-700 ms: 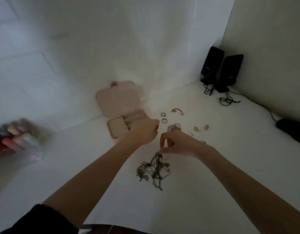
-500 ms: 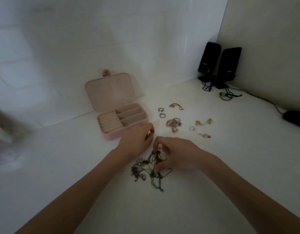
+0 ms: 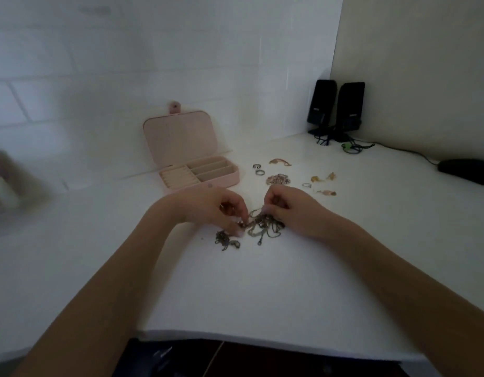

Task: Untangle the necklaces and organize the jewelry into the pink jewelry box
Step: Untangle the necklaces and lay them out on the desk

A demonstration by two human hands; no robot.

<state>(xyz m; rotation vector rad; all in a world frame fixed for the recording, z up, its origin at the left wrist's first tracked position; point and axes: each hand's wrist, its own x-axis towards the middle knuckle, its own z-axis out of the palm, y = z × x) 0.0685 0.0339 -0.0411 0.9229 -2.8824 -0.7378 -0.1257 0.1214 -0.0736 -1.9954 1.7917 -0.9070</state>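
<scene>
The fingers of the left hand (image 3: 219,206) are curled and pinch one side of the necklaces (image 3: 258,225). The fingers of the right hand (image 3: 289,210) are curled too and pinch the other side. The necklaces lie in one dark knotted heap on the white bench (image 3: 262,289), right between both hands, with a small bunch hanging loose at the left.

Behind the hands stands the pink jewelry box (image 3: 197,170), with its lid up. Its little slots look bare. Just beside it, to the right, lie two rings (image 3: 258,169), a pinkish clump of jewelry (image 3: 278,179) and some small gold bits (image 3: 321,177). Two black speakers (image 3: 336,110) stand in the far corner.

The job looks like it has only just begun: the knot is not undone and nothing seems to be in the box yet.

A moment ago the left hand was up near the box and held none of the chain. Now it has come down and grips the heap along with the right hand.
</scene>
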